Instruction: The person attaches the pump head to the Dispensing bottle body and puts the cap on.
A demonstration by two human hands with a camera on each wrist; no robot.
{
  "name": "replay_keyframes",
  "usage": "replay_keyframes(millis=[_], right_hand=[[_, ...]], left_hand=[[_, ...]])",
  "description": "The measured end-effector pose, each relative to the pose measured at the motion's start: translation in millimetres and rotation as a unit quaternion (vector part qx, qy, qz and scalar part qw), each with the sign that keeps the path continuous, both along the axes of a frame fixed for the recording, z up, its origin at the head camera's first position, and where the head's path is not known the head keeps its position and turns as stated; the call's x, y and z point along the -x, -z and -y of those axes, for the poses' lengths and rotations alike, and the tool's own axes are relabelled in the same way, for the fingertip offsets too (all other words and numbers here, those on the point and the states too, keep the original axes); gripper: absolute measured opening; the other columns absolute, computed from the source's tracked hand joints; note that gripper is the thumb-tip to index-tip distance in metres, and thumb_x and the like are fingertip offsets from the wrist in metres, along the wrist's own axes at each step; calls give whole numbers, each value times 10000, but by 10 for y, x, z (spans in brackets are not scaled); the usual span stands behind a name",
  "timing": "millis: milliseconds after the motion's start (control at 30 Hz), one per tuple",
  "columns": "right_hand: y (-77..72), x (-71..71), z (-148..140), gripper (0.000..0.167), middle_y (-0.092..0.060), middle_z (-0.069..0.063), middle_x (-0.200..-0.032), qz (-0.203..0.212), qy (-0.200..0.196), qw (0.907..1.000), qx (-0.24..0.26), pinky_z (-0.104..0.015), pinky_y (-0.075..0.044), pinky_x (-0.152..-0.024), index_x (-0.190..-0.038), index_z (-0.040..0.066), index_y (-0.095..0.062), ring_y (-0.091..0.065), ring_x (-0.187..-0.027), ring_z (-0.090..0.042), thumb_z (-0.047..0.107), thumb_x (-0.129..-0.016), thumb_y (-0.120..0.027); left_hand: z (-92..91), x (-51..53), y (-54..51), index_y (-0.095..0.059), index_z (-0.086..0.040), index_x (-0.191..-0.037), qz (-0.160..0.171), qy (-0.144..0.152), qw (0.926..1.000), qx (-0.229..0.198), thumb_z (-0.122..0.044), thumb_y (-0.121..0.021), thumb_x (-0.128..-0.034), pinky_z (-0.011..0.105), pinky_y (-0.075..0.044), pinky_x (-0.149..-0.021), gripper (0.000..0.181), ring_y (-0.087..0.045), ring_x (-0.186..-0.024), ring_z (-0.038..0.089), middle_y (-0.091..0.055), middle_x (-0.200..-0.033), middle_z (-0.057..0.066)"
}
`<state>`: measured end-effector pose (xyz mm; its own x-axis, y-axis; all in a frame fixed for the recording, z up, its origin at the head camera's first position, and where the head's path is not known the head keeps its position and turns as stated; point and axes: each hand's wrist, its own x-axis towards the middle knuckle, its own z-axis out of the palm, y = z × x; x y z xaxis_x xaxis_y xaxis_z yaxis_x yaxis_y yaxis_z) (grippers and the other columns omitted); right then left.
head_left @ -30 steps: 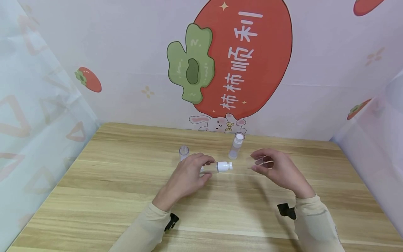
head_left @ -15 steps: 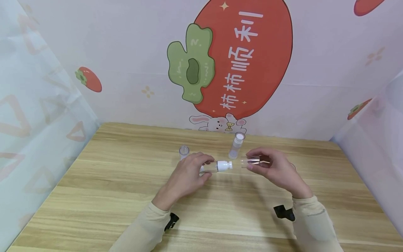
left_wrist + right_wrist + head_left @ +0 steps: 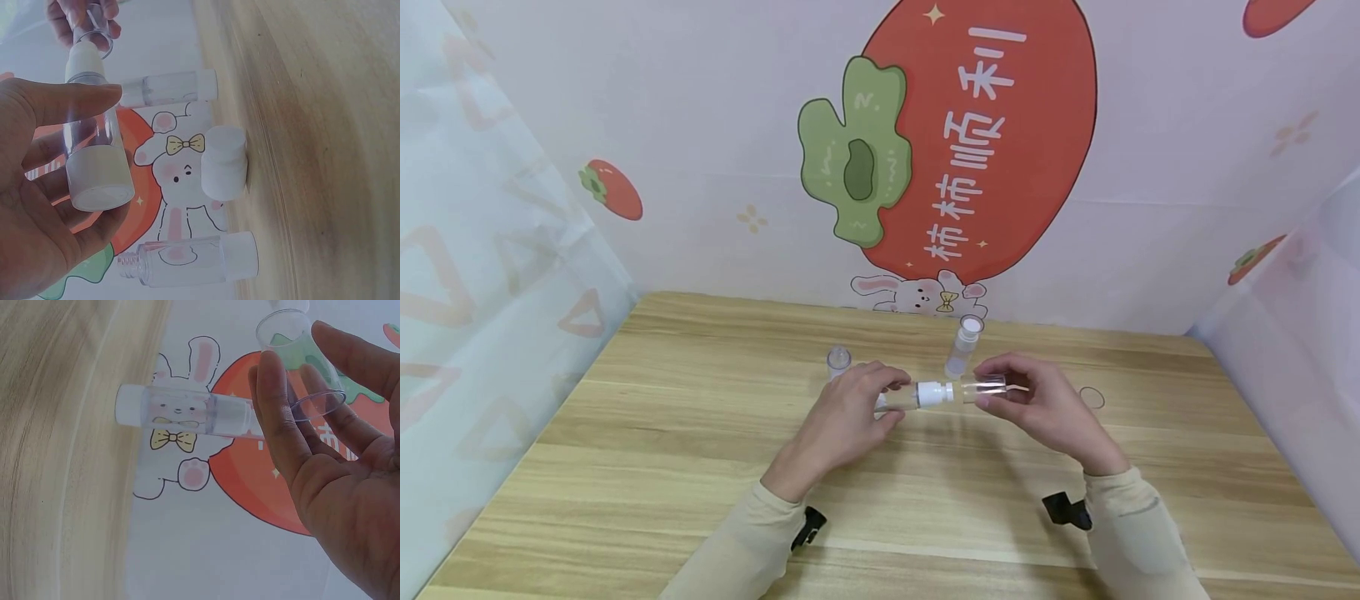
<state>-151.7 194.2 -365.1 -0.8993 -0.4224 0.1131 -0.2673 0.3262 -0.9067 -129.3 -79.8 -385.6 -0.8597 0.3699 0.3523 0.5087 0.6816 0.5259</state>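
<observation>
My left hand [image 3: 850, 417] grips a clear pump bottle [image 3: 97, 156] with a white base, held sideways above the table in the head view. Its white pump top [image 3: 934, 392] points right. My right hand [image 3: 1045, 408] pinches a clear, tube-shaped cap [image 3: 987, 388] between thumb and fingers. That cap's near end is right at the tip of the pump top, roughly in line with it. Whether the cap surrounds the tip, I cannot tell. In the right wrist view the cap [image 3: 306, 369] is see-through, with fingers behind and beside it.
Behind the hands stands another bottle [image 3: 961, 350] with a white top. A clear bottle with a threaded neck [image 3: 184, 262] stands partly behind my left hand, near a white cylindrical piece [image 3: 224, 164]. A thin round outline [image 3: 1092, 387] lies on the table [image 3: 700, 500] at the right.
My right hand has moved left with the clear cap, closing the gap to the pump top. The left hand and its bottle have hardly moved. The thin round outline has come into view.
</observation>
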Motion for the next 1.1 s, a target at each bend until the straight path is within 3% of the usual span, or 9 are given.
replay_keyframes(millis=[267,433,733,1100], right_hand=[[-3,-12,25,335,-659,-212,-1139,-34,-49,9999,99,-314,-576,-850,-1162,-54,-649,-705,-1008,-282,10,-865,-789],[0,-14,46,321,-674,-165,-1111,-59,-123,9998,141,-323,-579,-847,-1147,-39,-657,-694,-1008,-326,2,-859,-792],[14,-17,78,331,-671,-147,-1097,-71,-144,9998,68,-322,-581,-840,-1151,-65,-646,-698,-976,-262,-16,-856,-788],[8,-33,98,332,-661,-183,-1123,-27,-227,9997,129,-319,-579,-850,-1158,-52,-646,-664,-1015,-386,5,-864,-789]], left_hand=[[-2,-7,-7,-735,-81,-1129,-36,121,9999,-100,-65,-856,-797,380,-537,-750,354,-668,-905,240,-721,-1017,41],[-9,-14,-10,-736,-76,-1130,-47,154,9998,-118,-57,-856,-794,379,-540,-753,357,-670,-908,249,-722,-1025,35],[-4,-2,0,-730,-67,-1131,17,151,9998,-134,-63,-851,-803,380,-540,-754,349,-664,-911,232,-722,-1044,63],[-4,-1,-2,-736,-90,-1131,-36,118,9999,-96,-73,-861,-795,373,-540,-753,359,-668,-905,230,-722,-1029,33]])
